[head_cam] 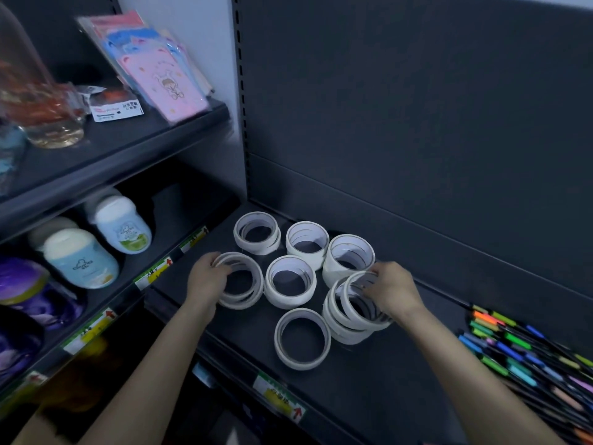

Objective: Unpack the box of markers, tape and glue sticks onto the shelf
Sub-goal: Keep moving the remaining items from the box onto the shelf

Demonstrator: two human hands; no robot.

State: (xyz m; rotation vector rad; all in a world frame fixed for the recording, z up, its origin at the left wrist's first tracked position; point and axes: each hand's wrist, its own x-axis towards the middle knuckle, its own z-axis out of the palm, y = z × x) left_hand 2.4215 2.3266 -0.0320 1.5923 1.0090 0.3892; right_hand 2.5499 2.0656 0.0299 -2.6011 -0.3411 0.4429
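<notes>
Several stacks of white tape rolls stand on the dark shelf (pixel 369 374). My left hand (pixel 208 277) grips the left edge of the front-left stack of tape rolls (pixel 247 284). My right hand (pixel 391 290) holds the tilted top rolls of the right stack (pixel 356 309), fingers curled over their rim. Other stacks sit at the back (pixel 256 232), (pixel 308 240), (pixel 348 255), in the middle (pixel 290 282), and a single roll lies in front (pixel 303 338). Coloured markers (pixel 519 348) lie in a pile at the shelf's right end. No box or glue sticks are visible.
To the left, another shelving unit carries white-capped bottles (pixel 80 255), purple packages (pixel 25 290) and, higher up, pink card packs (pixel 160 75) and a clear jar (pixel 41 101). Price labels (pixel 279 399) line the shelf's front edge. The dark back panel (pixel 417 123) rises behind the tape.
</notes>
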